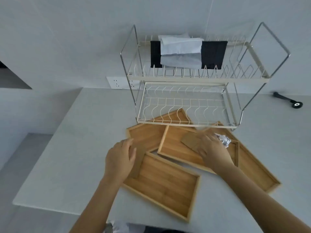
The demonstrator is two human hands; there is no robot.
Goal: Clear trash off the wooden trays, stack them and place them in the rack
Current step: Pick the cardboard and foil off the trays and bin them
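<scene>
Several wooden trays lie overlapping on the white counter in front of a two-tier wire rack [185, 121]. The nearest tray [165, 185] is bare. The middle tray [175, 145] holds a flat brown cardboard piece [189, 141]. A crumpled foil ball [224, 140] rests just right of it, on the long right tray [252, 165]. Another tray [146, 137] lies behind at the left. My right hand [210, 148] covers the cardboard, fingers on it; a firm grip is not visible. My left hand [120, 158] hovers open over the near tray's left corner.
The rack's upper tier [202, 78] carries black and pale cloths [181, 51]. A wall socket [117, 82] sits behind the rack's left leg. A black tool [288, 100] lies at the far right. The counter's left edge [50, 145] drops off.
</scene>
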